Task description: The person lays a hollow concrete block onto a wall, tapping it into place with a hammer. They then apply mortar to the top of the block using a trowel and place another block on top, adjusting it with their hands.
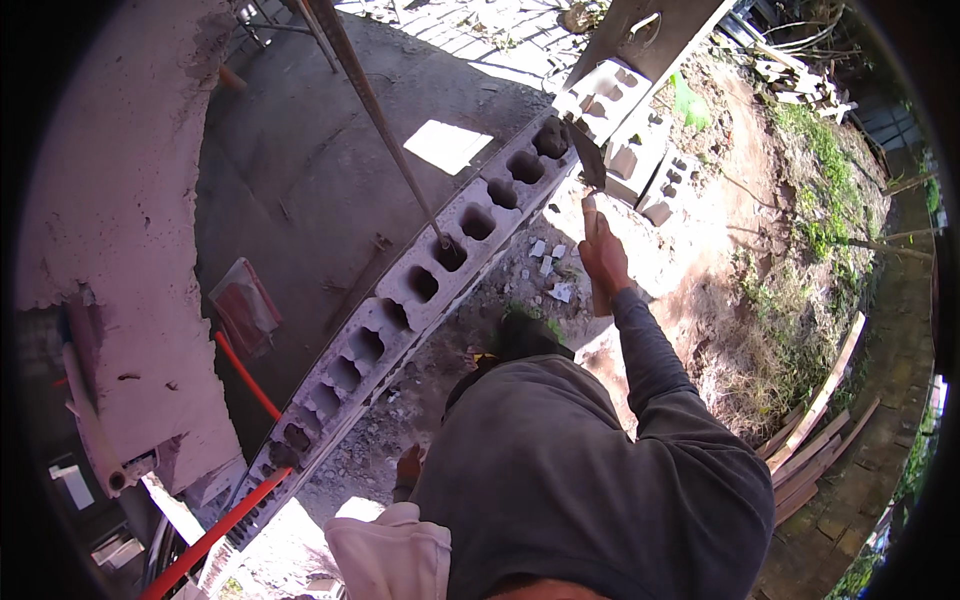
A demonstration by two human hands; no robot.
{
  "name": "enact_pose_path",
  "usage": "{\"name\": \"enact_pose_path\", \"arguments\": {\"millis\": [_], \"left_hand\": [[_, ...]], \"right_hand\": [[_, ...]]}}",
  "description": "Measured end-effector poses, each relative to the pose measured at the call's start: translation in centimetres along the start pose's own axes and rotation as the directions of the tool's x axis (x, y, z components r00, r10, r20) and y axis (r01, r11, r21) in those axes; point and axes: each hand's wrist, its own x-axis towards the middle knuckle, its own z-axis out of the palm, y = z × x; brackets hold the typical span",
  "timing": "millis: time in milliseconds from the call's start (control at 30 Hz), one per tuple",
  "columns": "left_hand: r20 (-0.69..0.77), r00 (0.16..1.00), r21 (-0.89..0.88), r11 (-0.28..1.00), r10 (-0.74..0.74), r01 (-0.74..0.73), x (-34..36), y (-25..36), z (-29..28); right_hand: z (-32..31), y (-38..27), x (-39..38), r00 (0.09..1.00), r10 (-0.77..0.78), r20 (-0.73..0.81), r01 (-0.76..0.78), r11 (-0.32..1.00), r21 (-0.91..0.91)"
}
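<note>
My right hand (pixel 605 255) grips the wooden handle of a trowel (pixel 587 160), whose dark blade is beside the upper end of a long row of hollow concrete blocks (pixel 396 278). The upper hole nearest the blade holds dark grey material (pixel 552 135). A steel bar (pixel 385 130) rises from a hole midway along the row. My left hand (pixel 409 462) hangs low beside my body, right of the wall's lower part; its fingers are partly hidden.
A pink plastered wall (pixel 135 200) stands left. Loose blocks (pixel 635 160) lie beyond the row's upper right. Orange pipes (pixel 230 515) cross lower left. Boards (pixel 815 420) lie right on dirt and grass. A concrete floor (pixel 300 160) spreads beyond the blocks.
</note>
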Motion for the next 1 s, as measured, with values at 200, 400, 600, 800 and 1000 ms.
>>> {"name": "enact_pose_path", "arguments": {"millis": [200,400,600,800,1000], "left_hand": [[-0.051,0.989,-0.016,0.990,-0.140,0.140,-1.8,5.1,3.2],[-0.171,0.984,-0.331,0.944,-0.053,-0.006,-2.4,-0.4,2.9],[-0.122,0.987,-0.058,0.993,-0.108,0.102,-5.9,1.0,13.2],[-0.153,0.979,-0.083,0.989,-0.138,0.126,-9.9,3.2,21.0],[-0.181,0.971,-0.171,0.978,-0.153,0.122,-11.9,1.3,26.2]], "right_hand": [[-2.8,2.0,2.0,0.996,-0.037,0.079,0.050,0.983,-0.178],[-2.9,2.6,3.3,0.977,-0.108,0.182,0.142,0.973,-0.184],[-5.3,7.5,8.9,0.979,-0.057,0.197,0.103,0.967,-0.233],[-9.0,10.5,10.4,0.976,-0.087,0.201,0.120,0.981,-0.155],[-11.6,11.7,11.4,0.969,-0.042,0.244,0.086,0.981,-0.173]]}}
